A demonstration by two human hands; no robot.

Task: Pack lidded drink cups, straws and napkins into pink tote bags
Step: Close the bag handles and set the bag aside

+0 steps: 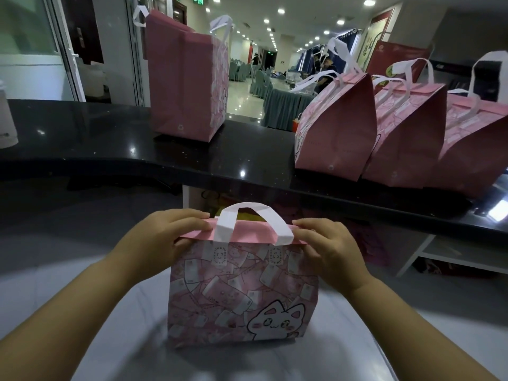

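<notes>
A pink tote bag with a white cat print and white handles stands upright on the light worktop right in front of me. My left hand pinches the folded top edge at its left end. At the right end of the same edge, my right hand pinches it too. The bag's mouth is pressed shut, so its contents are hidden. No cups, straws or napkins show.
A raised black counter runs across behind the bag. One upright pink bag stands on it at centre left; three closed pink bags lean in a row at right. White shelving sits below right. A white container is at far left.
</notes>
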